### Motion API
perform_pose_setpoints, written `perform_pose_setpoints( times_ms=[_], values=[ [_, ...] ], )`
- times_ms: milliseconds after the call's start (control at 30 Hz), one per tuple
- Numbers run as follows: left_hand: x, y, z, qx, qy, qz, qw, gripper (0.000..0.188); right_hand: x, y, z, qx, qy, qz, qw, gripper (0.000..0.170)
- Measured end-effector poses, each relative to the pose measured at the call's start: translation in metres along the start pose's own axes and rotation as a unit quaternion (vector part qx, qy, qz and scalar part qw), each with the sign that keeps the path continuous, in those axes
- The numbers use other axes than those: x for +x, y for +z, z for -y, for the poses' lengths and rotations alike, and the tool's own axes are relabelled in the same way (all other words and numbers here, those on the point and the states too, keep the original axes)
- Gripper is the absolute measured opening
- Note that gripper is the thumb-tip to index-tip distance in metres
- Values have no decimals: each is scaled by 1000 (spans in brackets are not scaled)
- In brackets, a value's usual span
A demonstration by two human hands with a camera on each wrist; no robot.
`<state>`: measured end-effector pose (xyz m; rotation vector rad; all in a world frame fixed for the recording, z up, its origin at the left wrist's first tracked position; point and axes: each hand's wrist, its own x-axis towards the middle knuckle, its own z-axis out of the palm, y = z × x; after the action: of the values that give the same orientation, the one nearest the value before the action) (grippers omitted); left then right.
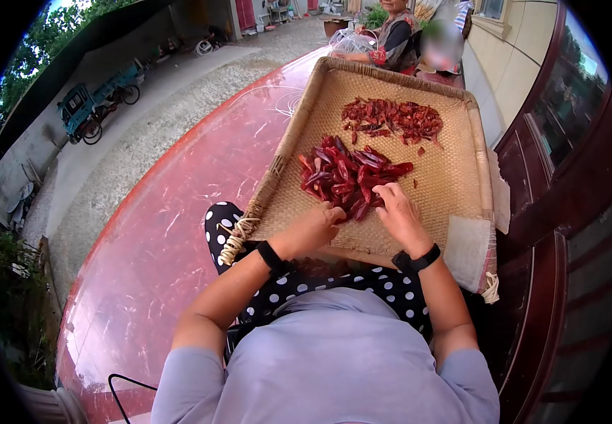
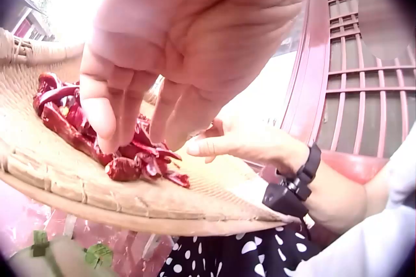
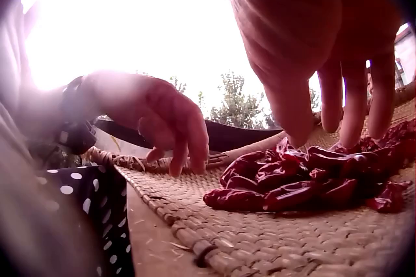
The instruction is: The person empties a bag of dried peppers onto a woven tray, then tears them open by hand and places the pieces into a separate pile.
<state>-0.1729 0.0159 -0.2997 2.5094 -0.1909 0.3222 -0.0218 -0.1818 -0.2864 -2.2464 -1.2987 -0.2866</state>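
Observation:
A heap of whole dried red chilies (image 1: 345, 173) lies in the middle of a shallow woven tray (image 1: 454, 177). My left hand (image 1: 315, 230) is at the heap's near left side; in the left wrist view its fingers (image 2: 99, 118) point down onto the chilies. From the near right, my right hand (image 1: 400, 212) reaches the heap. Its fingers (image 3: 354, 105) hang straight down over the chilies in the right wrist view, tips right at them. Neither hand shows a chili gripped. Farther back in the tray lies a second pile of smaller, darker red chili pieces (image 1: 394, 119).
The tray rests partly over my lap, beside a red tabletop (image 1: 178, 261). A pale cloth patch (image 1: 467, 244) covers its near right corner. Another person (image 1: 394, 42) sits beyond the far rim, near clear plastic strands (image 1: 352, 39). A dark red door (image 1: 553, 162) stands at right.

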Motion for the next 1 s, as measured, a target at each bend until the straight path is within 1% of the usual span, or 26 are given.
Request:
perform_pose_setpoints(
  times_ms=[33, 133, 200, 233, 267, 300, 367, 400, 433, 500, 533, 567, 633, 667, 733, 767, 800, 833, 900, 933, 967, 1000],
  values=[
    [2, 4, 0, 31, -12, -2, 999, 31, 7, 4, -7, -18, 29, -4, 999, 38],
    [10, 19, 2, 118, -49, -19, 992, 31, 25, 15, -21, -47, 60, -19, 997, 40],
    [12, 29, 1, 168, -77, -41, 982, 31, 35, 25, -30, -78, 39, -26, 996, 39],
    [13, 36, 5, 182, -84, -31, 979, 29, 37, 31, -33, -93, 31, -28, 995, 39],
    [15, 42, 10, 196, -89, -22, 976, 27, 40, 35, -36, -113, 41, 10, 993, 38],
    [18, 48, 15, 209, -95, -13, 973, 25, 41, 38, -38, -112, 40, 14, 993, 37],
    [16, 45, 15, 188, -100, -2, 977, 22, 42, 44, -40, -112, 39, 20, 993, 34],
    [14, 42, 16, 178, -103, 4, 979, 20, 42, 46, -41, -90, 41, -7, 995, 29],
    [11, 39, 17, 152, -94, -12, 984, 19, 42, 46, -41, -87, 56, -23, 994, 24],
    [2, 32, 19, 100, -79, -45, 991, 18, 40, 42, -43, -48, 58, -84, 994, 26],
    [-3, 26, 14, 58, -73, -82, 992, 19, 41, 40, -44, -47, 52, -105, 992, 28],
    [-6, 21, 12, 29, -85, -78, 993, 19, 40, 35, -38, -48, 40, -143, 988, 31],
    [-11, 13, 11, -30, -112, -66, 991, 19, 30, 20, -19, 47, 47, -142, 988, 32],
    [-13, 12, 9, -25, -97, -97, 990, 17, 22, 12, -9, 94, 28, -112, 989, 32],
    [-16, 7, 5, -124, -169, -84, 974, 18, 6, -4, 15, 188, -13, -55, 981, 31],
    [-18, 6, 5, -173, -205, -78, 960, 19, -4, -9, 28, 256, 5, -7, 967, 26],
    [-20, 7, 10, -202, -203, -82, 954, 21, -14, -13, 36, 275, 13, 53, 960, 25],
    [-22, 8, 13, -209, -224, -82, 948, 21, -22, -16, 42, 293, 21, 113, 949, 24],
    [-23, 9, 16, -222, -263, -84, 935, 21, -36, -15, 51, 222, -11, 201, 954, 24],
    [-23, 7, 15, -226, -274, -81, 931, 20, -42, -10, 55, 207, -31, 194, 958, 23],
    [-24, 5, 12, -218, -270, -80, 935, 20, -48, 2, 53, 190, -72, 169, 965, 22],
    [-24, 4, 10, -210, -265, -79, 938, 20, -53, 12, 51, 173, -82, 165, 968, 23]
  ],
)
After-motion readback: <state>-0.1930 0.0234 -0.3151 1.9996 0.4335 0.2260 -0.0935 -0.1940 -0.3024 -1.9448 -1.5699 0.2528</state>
